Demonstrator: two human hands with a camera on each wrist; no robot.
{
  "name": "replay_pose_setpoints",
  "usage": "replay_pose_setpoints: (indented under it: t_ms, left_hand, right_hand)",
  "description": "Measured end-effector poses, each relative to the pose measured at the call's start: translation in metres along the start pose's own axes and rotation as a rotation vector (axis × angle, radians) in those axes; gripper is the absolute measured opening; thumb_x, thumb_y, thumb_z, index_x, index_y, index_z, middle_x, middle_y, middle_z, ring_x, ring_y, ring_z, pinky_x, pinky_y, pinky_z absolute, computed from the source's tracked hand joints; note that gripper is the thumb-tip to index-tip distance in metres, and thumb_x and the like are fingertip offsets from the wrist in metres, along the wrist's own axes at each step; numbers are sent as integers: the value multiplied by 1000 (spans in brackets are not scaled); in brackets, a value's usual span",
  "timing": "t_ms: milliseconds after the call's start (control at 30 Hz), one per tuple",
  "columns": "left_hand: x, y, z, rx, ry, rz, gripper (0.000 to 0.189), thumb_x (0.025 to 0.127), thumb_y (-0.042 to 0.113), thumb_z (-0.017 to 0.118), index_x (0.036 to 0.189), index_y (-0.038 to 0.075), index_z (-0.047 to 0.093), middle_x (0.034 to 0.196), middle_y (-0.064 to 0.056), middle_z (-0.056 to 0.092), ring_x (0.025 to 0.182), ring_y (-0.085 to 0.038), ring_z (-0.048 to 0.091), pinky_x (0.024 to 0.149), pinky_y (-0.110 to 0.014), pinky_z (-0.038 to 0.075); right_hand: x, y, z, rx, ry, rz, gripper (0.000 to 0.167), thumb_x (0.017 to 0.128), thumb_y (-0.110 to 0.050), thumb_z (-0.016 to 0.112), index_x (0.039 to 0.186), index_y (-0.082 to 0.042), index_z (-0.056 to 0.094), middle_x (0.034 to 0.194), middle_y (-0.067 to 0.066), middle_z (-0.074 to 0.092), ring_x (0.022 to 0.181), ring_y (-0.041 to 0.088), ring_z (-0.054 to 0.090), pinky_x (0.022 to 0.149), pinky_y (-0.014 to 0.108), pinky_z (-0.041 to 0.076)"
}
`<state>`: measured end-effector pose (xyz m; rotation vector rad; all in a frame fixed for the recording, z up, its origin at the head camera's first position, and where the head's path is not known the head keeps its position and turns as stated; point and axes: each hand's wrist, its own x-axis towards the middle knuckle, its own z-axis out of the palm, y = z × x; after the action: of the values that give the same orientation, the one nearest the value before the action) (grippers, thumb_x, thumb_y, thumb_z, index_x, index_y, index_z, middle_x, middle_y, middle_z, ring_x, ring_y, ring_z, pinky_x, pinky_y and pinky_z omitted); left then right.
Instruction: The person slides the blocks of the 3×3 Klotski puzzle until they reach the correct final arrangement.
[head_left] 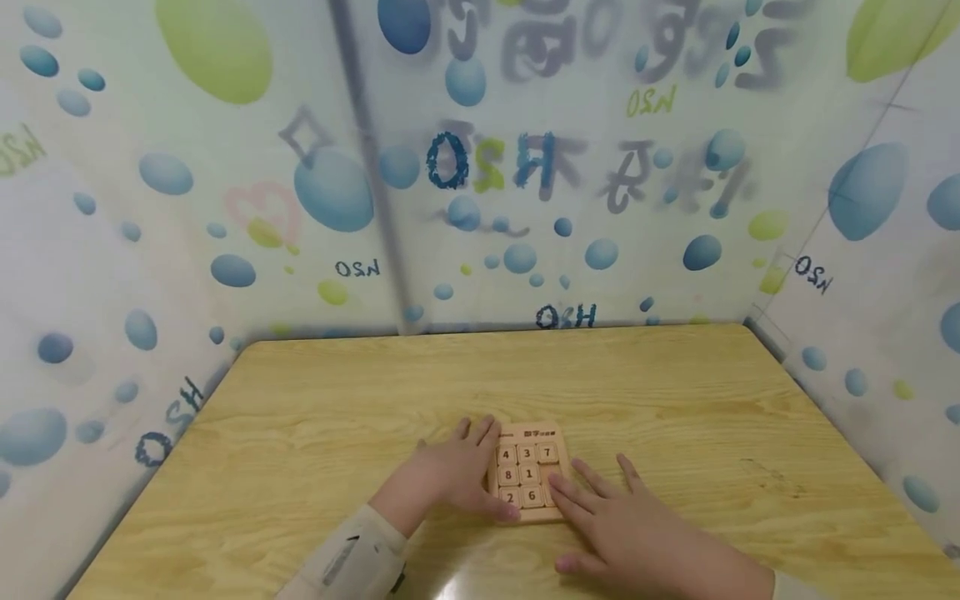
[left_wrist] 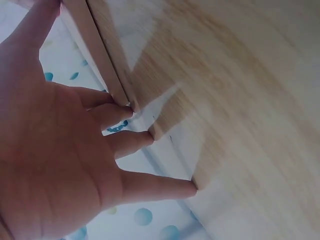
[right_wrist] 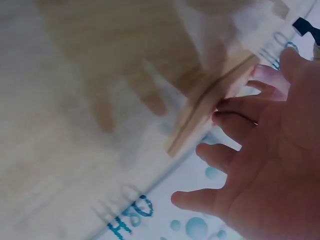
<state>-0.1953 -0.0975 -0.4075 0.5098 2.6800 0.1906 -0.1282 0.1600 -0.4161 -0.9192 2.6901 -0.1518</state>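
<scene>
The table (head_left: pixel 337 392) has a pale yellow top with wood grain, and its two far corners are rounded; near the front edge, a white shine (head_left: pixel 447 587) lies on the surface; in both wrist views, darker finger-like shapes fall across this wood.

Around the table stand whitish walls (head_left: pixel 637 287); they carry blue spots (head_left: pixel 333 192), green balloon shapes (head_left: pixel 217 50), blue H2O lettering (head_left: pixel 566 317) and blurred grey characters (head_left: pixel 547 50); a dark grey strip (head_left: pixel 375 167) runs down the back wall, left of the middle, and a faint pink heart (head_left: pixel 234 204) is drawn to the left of it.

The wooden number board (head_left: pixel 540 515) lies flat on the table, in the front middle part, between the two hands; its square tiles (head_left: pixel 527 453) show 4, 3, 7, then 8, 1, then 2, 6, while its lower right part is partly covered by fingers.

The left hand (head_left: pixel 457 475) touches the left side of the board; its grip is apart, the fingers are spread, and the thumb rests at the lower left corner; the right hand (head_left: pixel 630 529) reaches the right side, its forefinger upon the board; its grip also is apart, with the thumb away from the fingers; a pale sleeve (head_left: pixel 360 558) covers the left forearm.
</scene>
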Motion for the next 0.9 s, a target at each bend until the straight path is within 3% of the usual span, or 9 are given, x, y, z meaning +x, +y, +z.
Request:
replay_pose_setpoints:
  t_ms: [233,633,900]
  left_hand:
    - [0,1,-2,-27,-14,4,132,74,85,75,172,17,19,181,-1,15,167,-36,17,117,-87,26]
    - [-2,5,-5,-58,-15,-46,130,73,79,81,171,16,23,181,-1,17,167,-37,19,113,-90,26]
    - [-2,6,-7,-72,-37,-51,130,74,78,82,171,16,22,181,-1,16,167,-37,18,111,-92,26]
  right_hand:
    - [10,-13,-7,-15,-3,-78,86,101,-79,37,166,-23,40,176,-9,30,166,32,24,125,81,17]
    - [11,-9,-7,26,-31,-74,84,102,-78,39,166,-23,41,176,-9,30,166,33,24,125,83,14]
    - [25,-11,-7,30,-7,-79,85,103,-78,34,168,-25,35,178,-10,25,167,31,21,126,81,13]
